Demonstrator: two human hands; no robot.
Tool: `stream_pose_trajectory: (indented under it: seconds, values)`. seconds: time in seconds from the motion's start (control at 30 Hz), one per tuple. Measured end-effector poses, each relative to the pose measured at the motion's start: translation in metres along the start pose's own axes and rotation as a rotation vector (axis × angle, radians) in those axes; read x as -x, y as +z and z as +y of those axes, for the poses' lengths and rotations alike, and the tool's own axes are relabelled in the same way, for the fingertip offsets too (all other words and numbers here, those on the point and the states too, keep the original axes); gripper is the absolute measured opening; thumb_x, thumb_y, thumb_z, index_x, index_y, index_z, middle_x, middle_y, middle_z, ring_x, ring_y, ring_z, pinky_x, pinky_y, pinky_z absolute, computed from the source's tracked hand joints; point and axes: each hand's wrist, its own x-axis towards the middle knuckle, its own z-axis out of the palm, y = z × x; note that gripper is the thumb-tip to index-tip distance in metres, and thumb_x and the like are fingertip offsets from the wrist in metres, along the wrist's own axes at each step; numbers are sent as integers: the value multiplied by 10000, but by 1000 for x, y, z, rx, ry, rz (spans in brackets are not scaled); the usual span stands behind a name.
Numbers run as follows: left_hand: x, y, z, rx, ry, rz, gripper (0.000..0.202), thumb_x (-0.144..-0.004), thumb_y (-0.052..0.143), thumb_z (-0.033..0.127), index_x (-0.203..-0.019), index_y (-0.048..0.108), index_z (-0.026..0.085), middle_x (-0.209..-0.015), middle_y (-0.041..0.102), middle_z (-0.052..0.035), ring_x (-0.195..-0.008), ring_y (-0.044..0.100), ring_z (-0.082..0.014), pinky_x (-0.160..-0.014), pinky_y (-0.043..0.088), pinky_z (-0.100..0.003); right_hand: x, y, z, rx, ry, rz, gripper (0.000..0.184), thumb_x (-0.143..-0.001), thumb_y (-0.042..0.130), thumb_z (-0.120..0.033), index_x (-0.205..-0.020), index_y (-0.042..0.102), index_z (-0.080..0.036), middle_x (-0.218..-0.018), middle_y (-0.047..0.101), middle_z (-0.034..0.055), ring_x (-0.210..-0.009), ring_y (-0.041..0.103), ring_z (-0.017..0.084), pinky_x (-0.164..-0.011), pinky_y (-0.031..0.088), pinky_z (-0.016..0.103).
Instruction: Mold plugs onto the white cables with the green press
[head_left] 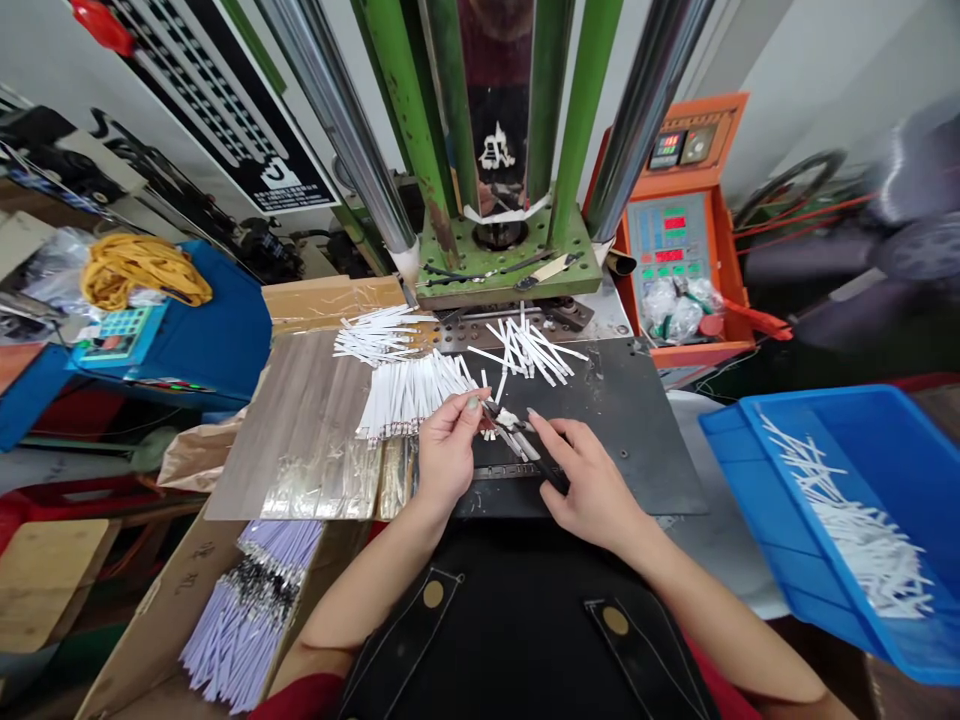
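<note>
Just in front of the white strips on the black work plate [622, 420], my left hand [448, 455] is closed in a pinch, thumb against forefinger. It holds what looks like the end of a white strip, mostly hidden by the fingers. My right hand [592, 485] is closed round black-handled scissors [541, 458], whose dark tips reach towards the left fingertips. Under the scissors lie a few white strips [521, 440]. A neat row of white strips [412, 395] fans out beside my left hand. Looser piles of strips [379, 335] and more strips [532, 350] lie behind.
A green press [510, 265] with steel columns stands behind the plate. At right are an orange control box [679, 260] and a blue bin [765, 480] with white strips. A carton [154, 640] with purple strips [244, 620] sits lower left.
</note>
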Motion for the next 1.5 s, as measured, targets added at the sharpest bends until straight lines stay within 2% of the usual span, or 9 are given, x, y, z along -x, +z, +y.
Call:
stream_pose_trajectory:
  seconds: [0.17,0.37,0.47,0.6,0.83,1.0,1.1,1.27,1.5]
  values:
    - [1,-3,3,14,-72,-38,372,-706,856,498,-943,807,215,-882,708,-37,-715,634,-122,-657,562,-239,1,-1,2,-115,17,-54,876,-757,529,-90,-1573,282,-290,-1253,540,114,-1157,553,286,-993,531,484]
    - [0,-1,8,92,-47,-46,325,-666,888,479,-762,770,192,-798,633,-19,-669,569,-107,-623,509,-219,-2,-3,-6,-393,54,-124,814,-740,510,-77,-1525,402,-263,-1223,578,112,-1122,579,249,-992,519,440]
    - [-2,1,6,168,-113,-70,324,-658,892,479,-741,750,200,-730,625,-7,-649,568,-107,-623,506,-222,-5,1,-8,-738,156,-233,684,-708,504,-113,-1381,570,-217,-1027,620,89,-890,593,205,-805,550,376]
    - [-7,-8,4,178,-193,-138,291,-676,884,466,-795,787,219,-767,675,-5,-638,591,-93,-626,517,-222,-10,-1,-1,-1217,285,-447,568,-667,477,-191,-1206,651,-143,-868,588,67,-658,494,147,-534,430,266]
    - [-12,-38,26,-354,129,-335,171,-797,800,273,-964,822,247,-819,744,-49,-663,669,-125,-615,572,-236,-15,-32,7,-507,87,-381,803,-713,498,-81,-1499,446,-240,-1107,583,82,-1030,573,228,-949,504,416]
    - [-8,-37,35,-397,192,-224,120,-777,812,250,-891,822,212,-812,785,-60,-703,736,-152,-703,629,-252,-5,-35,0,-322,96,-283,942,-755,509,-90,-1603,169,-322,-1292,464,98,-1230,487,265,-1092,422,515]
    - [-5,-33,33,-338,163,-176,154,-752,831,285,-863,807,182,-858,795,-81,-762,760,-182,-751,647,-292,-1,-28,-8,-209,95,-253,1016,-771,566,-149,-1613,28,-329,-1326,412,116,-1258,443,302,-1088,407,553]
    - [-4,-33,25,-323,162,-159,135,-712,861,269,-780,786,180,-913,797,-90,-889,766,-217,-817,647,-331,-3,-14,-16,-39,64,-170,994,-783,587,-165,-1603,59,-357,-1274,404,124,-1214,435,335,-1044,377,596]
    - [-2,-36,25,-435,138,-114,168,-756,829,302,-881,815,192,-848,796,-73,-739,760,-178,-736,653,-291,-2,-10,-16,21,56,-159,965,-801,570,-187,-1607,60,-335,-1261,407,139,-1200,434,354,-998,375,586]
